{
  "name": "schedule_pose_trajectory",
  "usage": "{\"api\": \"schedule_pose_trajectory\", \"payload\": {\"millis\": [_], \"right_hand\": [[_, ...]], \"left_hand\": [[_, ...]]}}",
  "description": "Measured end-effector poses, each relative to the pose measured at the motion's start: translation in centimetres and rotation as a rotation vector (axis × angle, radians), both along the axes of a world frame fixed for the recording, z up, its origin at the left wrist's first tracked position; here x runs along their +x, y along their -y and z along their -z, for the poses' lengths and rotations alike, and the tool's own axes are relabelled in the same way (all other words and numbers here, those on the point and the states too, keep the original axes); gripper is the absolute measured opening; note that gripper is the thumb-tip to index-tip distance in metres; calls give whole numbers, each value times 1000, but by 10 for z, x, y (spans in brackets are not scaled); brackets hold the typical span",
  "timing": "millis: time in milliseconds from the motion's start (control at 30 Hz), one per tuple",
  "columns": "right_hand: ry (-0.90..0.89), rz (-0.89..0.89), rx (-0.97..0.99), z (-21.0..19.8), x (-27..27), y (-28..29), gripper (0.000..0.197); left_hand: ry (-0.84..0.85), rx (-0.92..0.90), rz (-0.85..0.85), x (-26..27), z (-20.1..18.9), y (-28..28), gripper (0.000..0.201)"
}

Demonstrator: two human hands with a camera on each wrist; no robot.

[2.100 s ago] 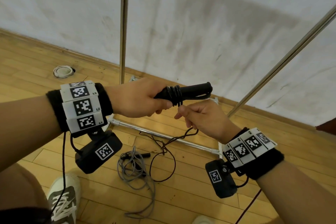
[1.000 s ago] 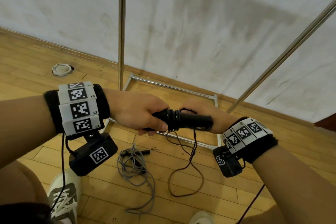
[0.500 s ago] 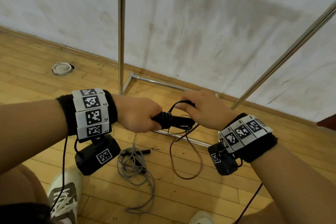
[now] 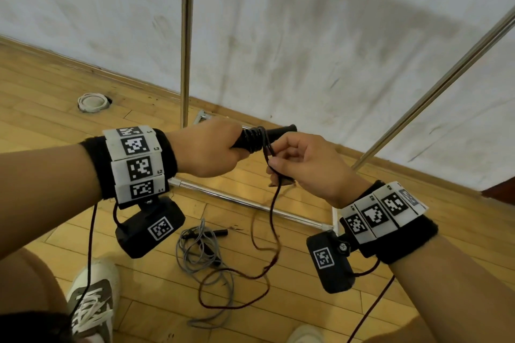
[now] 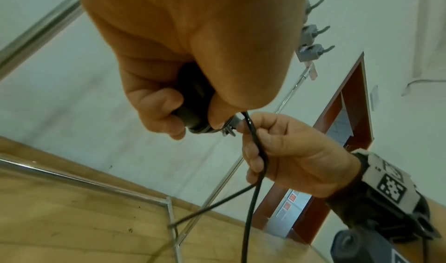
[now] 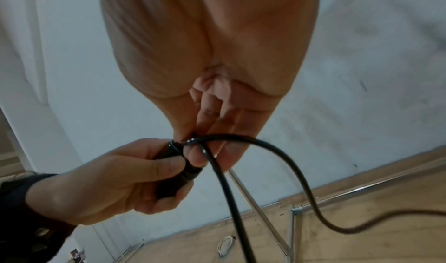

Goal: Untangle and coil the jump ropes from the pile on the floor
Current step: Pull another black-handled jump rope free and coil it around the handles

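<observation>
A: What sits nearest, going by the black handle (image 4: 266, 138)?

B: Below it and nearest the viewer, a laced shoe (image 4: 92, 301) on the wood floor (image 4: 41, 92). Just beyond the shoe lies a grey rope (image 4: 200, 253) in a loose tangle, with a dark cord (image 4: 267, 234) trailing across it.

A: And the hands?

B: The left hand (image 4: 207, 152) has its fingers curled tight round the handle, which carries several turns of cord already. The right hand (image 4: 309, 167), just beside the handle's free end, pinches the cord between thumb and fingers (image 5: 251, 152); the cord hangs from there to the floor.

A: Beyond the handle?

B: A metal rack (image 4: 186, 36) with base tubes on the floor, a white ring (image 4: 92, 102) by the skirting, then the stained wall (image 4: 306, 22).
</observation>
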State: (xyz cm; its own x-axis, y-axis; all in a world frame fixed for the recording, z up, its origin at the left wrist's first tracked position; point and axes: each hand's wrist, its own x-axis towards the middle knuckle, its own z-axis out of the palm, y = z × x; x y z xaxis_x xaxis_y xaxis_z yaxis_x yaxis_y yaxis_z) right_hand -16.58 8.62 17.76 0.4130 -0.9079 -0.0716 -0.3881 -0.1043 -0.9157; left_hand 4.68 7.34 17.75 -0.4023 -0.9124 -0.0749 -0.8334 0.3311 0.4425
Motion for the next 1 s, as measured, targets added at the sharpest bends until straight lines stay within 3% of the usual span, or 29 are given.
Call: {"api": "schedule_pose_trajectory", "payload": {"millis": [233, 500, 567, 700, 767, 833, 900, 1000], "right_hand": [[0, -21, -113, 6, -4, -4, 21], [-74, -112, -204, 15, -17, -10, 42], [-61, -128, -176, 20, -20, -10, 40], [65, -14, -133, 27, -24, -11, 17], [8, 3, -181, 30, -27, -11, 11], [-78, -6, -218, 32, -30, -11, 25], [-143, -58, -231, 32, -31, -11, 17], [-264, -130, -217, 38, -32, -9, 46]], "left_hand": [[-285, 73, 16, 4, -12, -1, 12], [-388, 183, 78, 8, -23, -10, 10], [-398, 208, 98, 8, -25, -13, 9], [-430, 297, 168, 6, -29, -19, 6], [-448, 331, 186, 7, -31, -21, 5], [-454, 361, 205, 7, -33, -23, 5], [-422, 390, 231, 7, -32, -26, 6], [-388, 438, 273, 5, -29, -30, 7]]}}
